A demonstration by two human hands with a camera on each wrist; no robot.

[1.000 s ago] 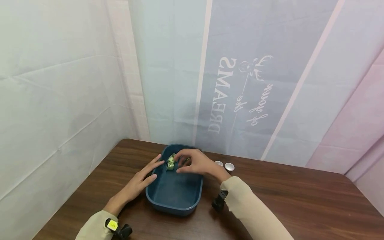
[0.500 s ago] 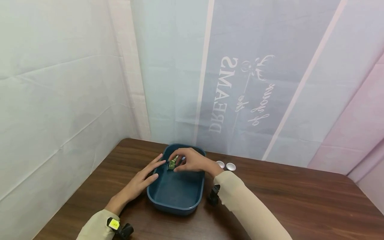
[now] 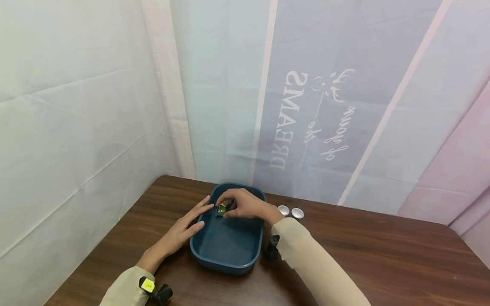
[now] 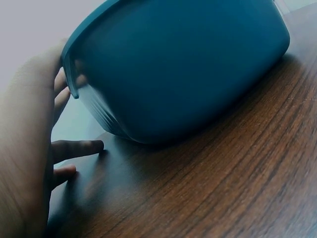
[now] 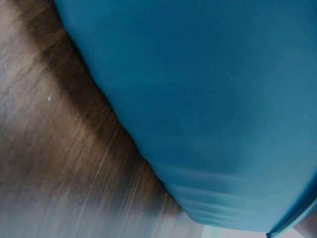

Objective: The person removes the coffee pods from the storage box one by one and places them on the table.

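A deep blue plastic tub [image 3: 229,246] with rounded corners stands on the table. In it, towards the far left, lie small shiny green pieces [image 3: 221,210], crinkled like foil; their kind is too small to tell. My right hand [image 3: 246,203] reaches over the tub's right rim, its thumb and fingers curled round the green and partly hiding it. Along the left rim rests my left hand [image 3: 180,231], fingers stretched out. The left wrist view shows this hand [image 4: 29,144] against the tub's wall [image 4: 188,69], two fingertips near the table. Only the tub's outer wall [image 5: 198,99] fills most of the right wrist view.
Two small round white dishes or caps [image 3: 297,213] lie just right of the tub's far end. The dark wooden table [image 3: 363,250] extends to the right. Pale cloth [image 3: 222,106] hangs behind it and on the left.
My right hand has moved a little left and down, and its fingers have closed in round the green pieces. The left hand stays on the rim. The view has shifted slightly.
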